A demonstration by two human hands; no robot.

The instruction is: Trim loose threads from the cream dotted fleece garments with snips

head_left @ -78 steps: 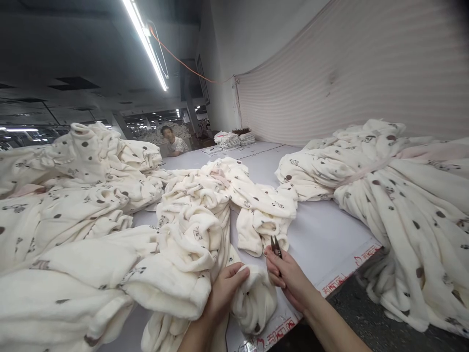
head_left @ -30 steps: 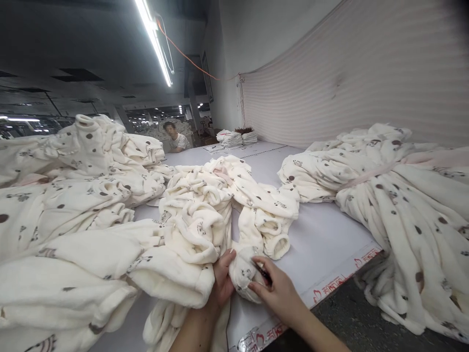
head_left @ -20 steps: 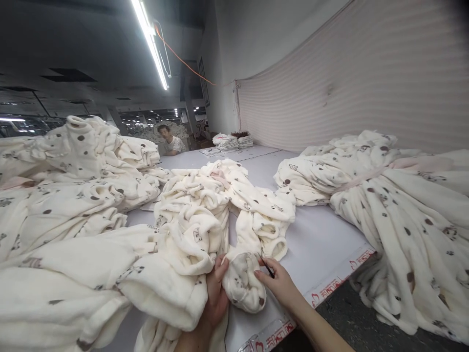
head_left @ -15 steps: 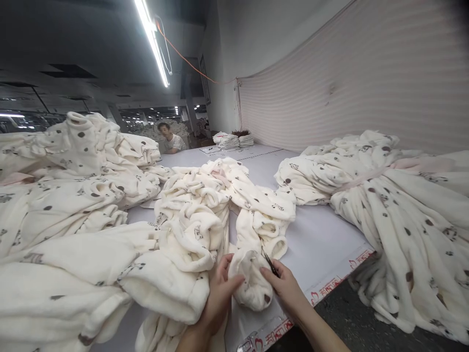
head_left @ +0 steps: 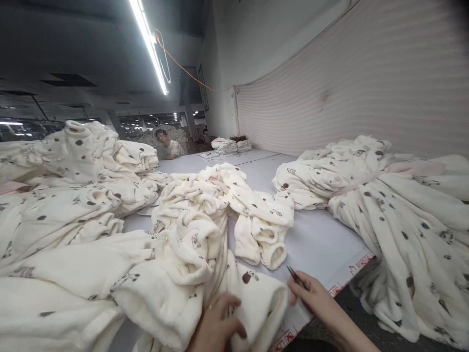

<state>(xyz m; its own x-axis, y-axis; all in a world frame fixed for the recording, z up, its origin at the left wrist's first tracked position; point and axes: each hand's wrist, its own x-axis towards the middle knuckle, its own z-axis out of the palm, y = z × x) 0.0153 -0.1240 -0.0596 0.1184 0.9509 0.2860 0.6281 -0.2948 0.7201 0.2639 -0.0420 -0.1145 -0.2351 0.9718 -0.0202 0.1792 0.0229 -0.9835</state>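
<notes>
both hands work one fleece sleeve (head_left: 256,300) at the table's (head_left: 322,244) near edge: left hand (head_left: 216,325) presses it flat, fingers spread; right hand (head_left: 311,298) grips thread snips (head_left: 295,277). keep fabric taut, cut only loose threads.

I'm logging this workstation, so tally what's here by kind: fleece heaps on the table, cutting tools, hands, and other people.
Heaps of spotted cream fleece garments: 3, left, middle, right
Thread snips: 1, in the right hand
Hands: 2, with the left hand on the near garment
Other people: 1
Total: 7
</notes>
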